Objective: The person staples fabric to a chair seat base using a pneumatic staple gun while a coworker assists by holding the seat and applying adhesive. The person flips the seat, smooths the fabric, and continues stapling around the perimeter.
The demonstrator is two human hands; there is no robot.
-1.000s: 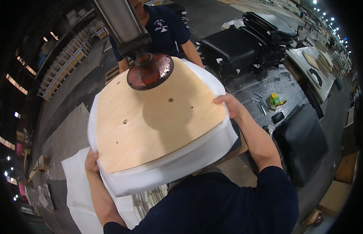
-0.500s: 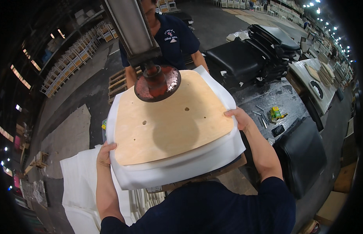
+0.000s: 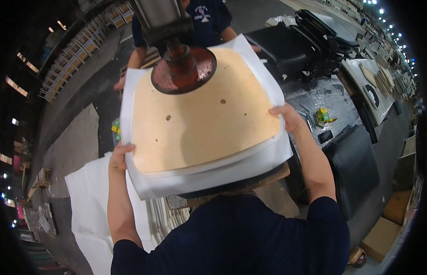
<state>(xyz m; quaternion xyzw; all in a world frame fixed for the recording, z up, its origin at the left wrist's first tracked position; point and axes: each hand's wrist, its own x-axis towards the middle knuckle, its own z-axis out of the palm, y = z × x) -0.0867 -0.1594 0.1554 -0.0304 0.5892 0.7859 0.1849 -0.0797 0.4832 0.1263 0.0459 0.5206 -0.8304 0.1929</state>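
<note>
- Over at far left, a row of chairs (image 3: 69,66), too many to count from here; nearer in lies a stack of white sheets (image 3: 87,201), number unclear.
- Beside the load, a green-and-yellow packet (image 3: 116,129) peeks out, more of it than half a second ago.
- Here's the worker's left hand (image 3: 119,156), still grasping the board's left side, thumb on top at the edge.
- Centre stage: one plywood board (image 3: 204,133), lying on white padding (image 3: 218,172) between the worker's two hands. It sat skewed a second ago; it's squarer now. I count two larger holes and at least two smaller ones.
- Below its near edge, more of a dark layer (image 3: 232,182) has come into sight.
- One red, worn disc (image 3: 183,69) hangs over the board's far part.
- Across stands one co-worker (image 3: 206,20), and there's a change: both of that person's hands now show, one at each side of the padding, where before only arms did. Touching? Can't tell.
- And the worker's right hand (image 3: 290,118), gripping the right edge just as before.
- Farther right: a pile of black cushions (image 3: 282,48), count unclear, then the worktop (image 3: 310,94) with one green-and-yellow box (image 3: 323,115), and one large black cushion (image 3: 353,169) nearer.
</note>
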